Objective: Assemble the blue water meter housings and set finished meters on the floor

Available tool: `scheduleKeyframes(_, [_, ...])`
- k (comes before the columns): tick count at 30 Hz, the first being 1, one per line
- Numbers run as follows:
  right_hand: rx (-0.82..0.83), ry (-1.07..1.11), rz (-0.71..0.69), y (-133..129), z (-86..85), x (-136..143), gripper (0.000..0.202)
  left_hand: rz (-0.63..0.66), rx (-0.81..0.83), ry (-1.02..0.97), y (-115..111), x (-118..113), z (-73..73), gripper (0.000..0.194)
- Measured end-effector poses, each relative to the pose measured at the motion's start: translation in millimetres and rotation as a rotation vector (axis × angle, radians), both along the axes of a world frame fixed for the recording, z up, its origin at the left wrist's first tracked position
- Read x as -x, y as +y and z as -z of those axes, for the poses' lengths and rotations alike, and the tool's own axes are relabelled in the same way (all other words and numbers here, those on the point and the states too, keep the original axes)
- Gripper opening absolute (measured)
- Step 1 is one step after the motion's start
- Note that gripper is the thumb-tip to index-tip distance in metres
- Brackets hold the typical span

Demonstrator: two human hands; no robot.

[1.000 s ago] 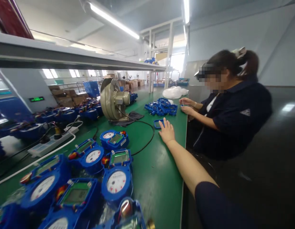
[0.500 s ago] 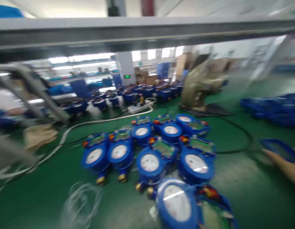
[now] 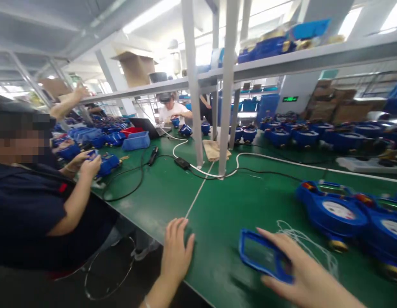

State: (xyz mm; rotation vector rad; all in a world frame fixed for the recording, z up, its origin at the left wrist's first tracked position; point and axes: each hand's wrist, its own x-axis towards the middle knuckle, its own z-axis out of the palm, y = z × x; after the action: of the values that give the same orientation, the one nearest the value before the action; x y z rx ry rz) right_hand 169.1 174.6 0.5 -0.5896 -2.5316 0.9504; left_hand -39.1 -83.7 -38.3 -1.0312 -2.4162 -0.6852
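From left to right, a co-worker in a dark sleeve [image 3: 34, 214] sits well apart, then come the person's left hand [image 3: 177, 250], a rectangular blue plastic frame [image 3: 279, 267] with rounded corners, and the right hand [image 3: 301, 265]. The frame is over the smooth green tabletop [image 3: 217, 231], to the right of the left hand and apart from it; its long axis slants from the upper left down toward the right palm. The right hand is much the nearer, already touching it.

The left hand is palm down at the table's near edge, fingers loosely spread, grasping nothing; whether it presses on the surface I cannot tell. The right hand is partly closed around the frame's right end, fingers along the far side, thumb at the near one. Beyond lie a tangle of thin whitish strands [image 3: 309, 240] and round blue meters with white dials [image 3: 339, 209].
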Motion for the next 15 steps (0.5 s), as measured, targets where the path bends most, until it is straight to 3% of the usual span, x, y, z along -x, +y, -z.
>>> scheduleKeyframes(2, [0.104,-0.042,-0.145,-40.0,-10.9,84.8,0.077,-0.001,-0.087,0.025,0.2,-4.0,0.1,0.021])
scheduleKeyframes(5, [0.204,-0.098,-0.094,-91.0,-22.7,220.0,0.084,-0.100,-0.188,0.074,2.0,-7.7,2.5,0.007])
scheduleKeyframes(8, [0.260,-0.074,-0.036,-122.9,-26.1,317.3,0.096,-0.090,-0.193,0.101,2.8,-6.9,5.2,0.010])
scheduleKeyframes(11, [0.312,-0.010,-0.022,-130.5,-25.1,349.3,0.082,-0.078,-0.179,0.093,2.6,-1.2,5.4,0.016])
scheduleKeyframes(13, [0.341,0.016,-0.052,-121.7,-28.3,331.5,0.072,-0.083,-0.154,0.099,0.3,4.1,3.7,0.022])
scheduleKeyframes(15, [0.366,0.031,-0.084,-103.6,-38.9,282.5,0.063,-0.074,-0.147,0.130,-5.1,6.3,-0.8,0.032])
